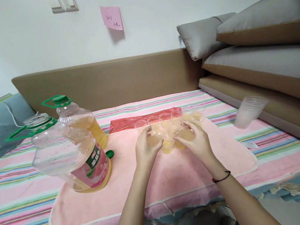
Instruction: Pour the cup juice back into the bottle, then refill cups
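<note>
My left hand (145, 150) curls around a clear plastic cup (154, 139) of pale yellow liquid. Another such cup (186, 134) is gripped by my right hand (198, 143), thumb toward me and fingers behind. The two held cups are close side by side. Between and just behind them stand several more clear cups of the same liquid, among them a front cup (167, 146) and a far-left cup (140, 124). Some of these are partly hidden by my hands. All stand on a pink mat (106, 207).
On the left are a large uncapped bottle (71, 161) and a capped bottle (88, 123), both partly filled. A green cap (109, 154) lies beside them. Behind the cups is a red plastic bag (121, 124). Nested cups (250, 112) lean right, near stacked cushions (263, 63).
</note>
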A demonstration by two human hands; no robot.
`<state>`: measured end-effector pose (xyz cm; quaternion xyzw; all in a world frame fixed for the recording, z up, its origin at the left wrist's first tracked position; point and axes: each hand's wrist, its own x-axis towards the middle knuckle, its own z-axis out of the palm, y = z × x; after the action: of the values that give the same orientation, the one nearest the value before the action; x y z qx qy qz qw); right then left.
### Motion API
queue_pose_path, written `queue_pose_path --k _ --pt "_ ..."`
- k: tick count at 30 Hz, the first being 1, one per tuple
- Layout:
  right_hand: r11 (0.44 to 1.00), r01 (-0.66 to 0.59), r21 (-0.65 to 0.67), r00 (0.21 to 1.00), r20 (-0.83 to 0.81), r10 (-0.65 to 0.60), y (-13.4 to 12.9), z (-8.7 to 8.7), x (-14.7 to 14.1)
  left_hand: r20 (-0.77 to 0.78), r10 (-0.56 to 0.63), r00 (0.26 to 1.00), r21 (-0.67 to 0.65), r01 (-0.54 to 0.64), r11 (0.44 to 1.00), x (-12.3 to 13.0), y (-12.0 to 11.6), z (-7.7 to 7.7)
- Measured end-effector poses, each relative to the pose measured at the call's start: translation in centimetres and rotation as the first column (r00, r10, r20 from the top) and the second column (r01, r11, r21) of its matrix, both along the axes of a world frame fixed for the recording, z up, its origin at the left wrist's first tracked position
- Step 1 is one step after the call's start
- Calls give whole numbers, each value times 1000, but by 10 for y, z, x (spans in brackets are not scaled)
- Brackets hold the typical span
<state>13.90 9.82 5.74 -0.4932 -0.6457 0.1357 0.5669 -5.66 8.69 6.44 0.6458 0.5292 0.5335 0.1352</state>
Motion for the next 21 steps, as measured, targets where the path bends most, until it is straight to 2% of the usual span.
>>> queue_pose_path --k 11,21 --pt "993 50 106 980 185 -69 1 0 2 -121 8 993 70 1 998 -1 5 -6" --pt "990 48 132 953 292 -85 2 -3 4 -163 -24 986 86 38 996 -2 6 -8"
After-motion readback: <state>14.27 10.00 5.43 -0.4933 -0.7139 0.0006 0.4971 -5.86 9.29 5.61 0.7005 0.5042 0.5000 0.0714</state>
